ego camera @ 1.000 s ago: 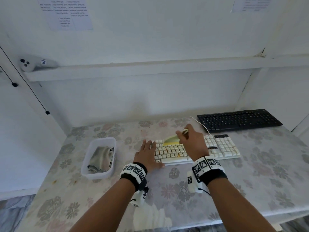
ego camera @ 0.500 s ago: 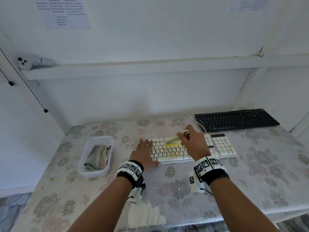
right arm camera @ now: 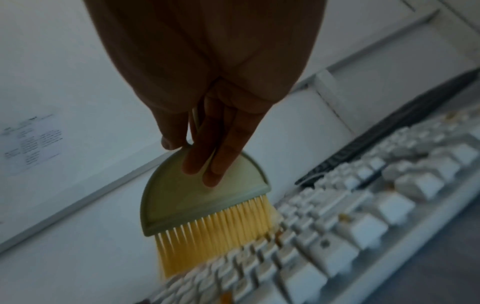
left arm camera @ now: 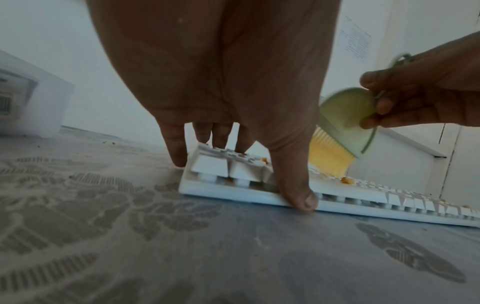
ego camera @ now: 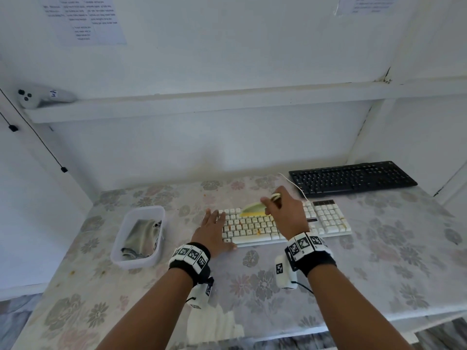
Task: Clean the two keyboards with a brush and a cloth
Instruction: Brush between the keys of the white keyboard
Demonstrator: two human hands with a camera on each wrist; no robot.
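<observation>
The right hand [ego camera: 285, 213] pinches a small brush [right arm camera: 205, 197] with a pale green half-round back and yellow bristles; the thumb lies on one side of the back and the fingers [right arm camera: 215, 162] lie on the other side. The bristles touch the upper key rows of the white keyboard [ego camera: 326, 221], left of the middle. The left hand [ego camera: 212, 231] lies flat with spread, straight fingers on the left end of this keyboard. Its thumb [left arm camera: 298, 185] presses on the front edge and the little finger touches the table beside the keyboard, so the hand holds the keyboard in place and grips nothing.

The work seems to be in its early part. Orange crumbs [left arm camera: 346, 180] are between the keys of the white keyboard, and some are also on the flowered tablecloth [ego camera: 252, 286] behind the keyboard, so the brushing of this first keyboard is not finished. The black keyboard [ego camera: 353, 176] lies further back on the right, well apart from both hands, and I think nobody has cleaned it yet; I cannot tell if there is dirt on it. The grey cloth [ego camera: 141, 236] lies crumpled in a clear plastic container [ego camera: 131, 263] on the left of the table. The wiping of both keyboards is left to do, and also the brushing of the black one.
</observation>
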